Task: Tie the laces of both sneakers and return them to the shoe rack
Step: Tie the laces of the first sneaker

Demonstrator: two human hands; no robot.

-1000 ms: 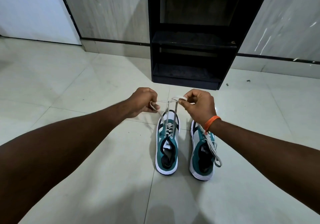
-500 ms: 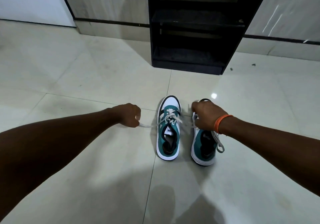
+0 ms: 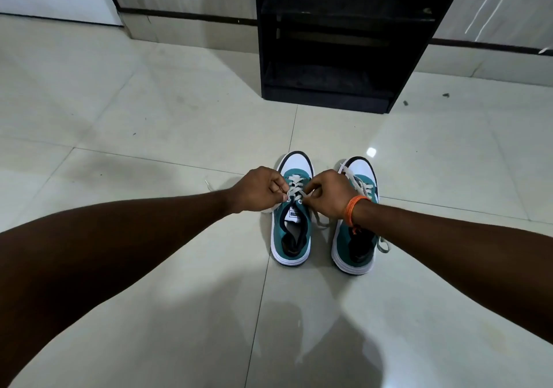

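Two teal-and-white sneakers are standing side by side on the pale tiled floor [image 3: 149, 268], toes pointing at the black shoe rack [image 3: 335, 58] against the wall, well apart from it; the left hand [image 3: 257, 188] is closing its fingers on a strand of the white laces [image 3: 294, 188] over the left sneaker [image 3: 291, 238], and the right hand [image 3: 329, 191], an orange band [image 3: 354, 208] circling its wrist, is pinching the other strand just beside it; the right sneaker [image 3: 357, 238] is lying partly under that forearm, its own laces [image 3: 360, 185] trailing loose over its side.
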